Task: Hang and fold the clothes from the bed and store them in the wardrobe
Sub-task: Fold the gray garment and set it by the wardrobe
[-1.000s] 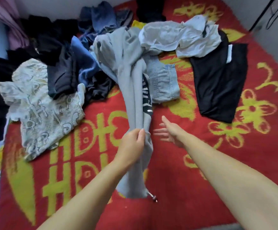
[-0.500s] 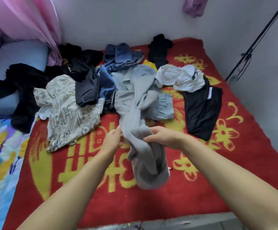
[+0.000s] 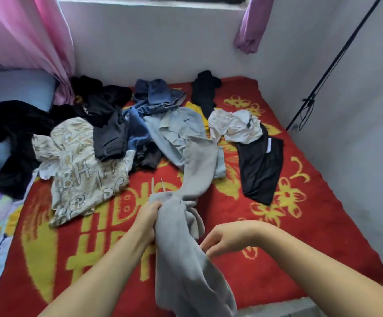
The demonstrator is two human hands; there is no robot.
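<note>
A long grey garment (image 3: 186, 259) with white drawstrings stretches from the clothes pile toward me over the red bed cover (image 3: 277, 259). My left hand (image 3: 148, 217) grips its bunched upper part. My right hand (image 3: 222, 240) pinches the grey fabric lower down at its right side. The lower end hangs off the bed's front edge. Its far end still lies among the heap: a cream letter-print top (image 3: 80, 168), dark and blue pieces (image 3: 128, 133), a white shirt (image 3: 236, 124) and a black garment (image 3: 259, 165).
White walls close the bed at the back and right. A pink curtain (image 3: 26, 35) hangs at the left, a purple one (image 3: 252, 24) at the top right. A black rod (image 3: 332, 65) leans on the right wall. A blue pillow (image 3: 14, 92) lies at the left.
I have drawn the grey garment further toward me, off the pile. My right hand, open a second ago, took hold of the fabric and has slid lower along it. The view rose.
</note>
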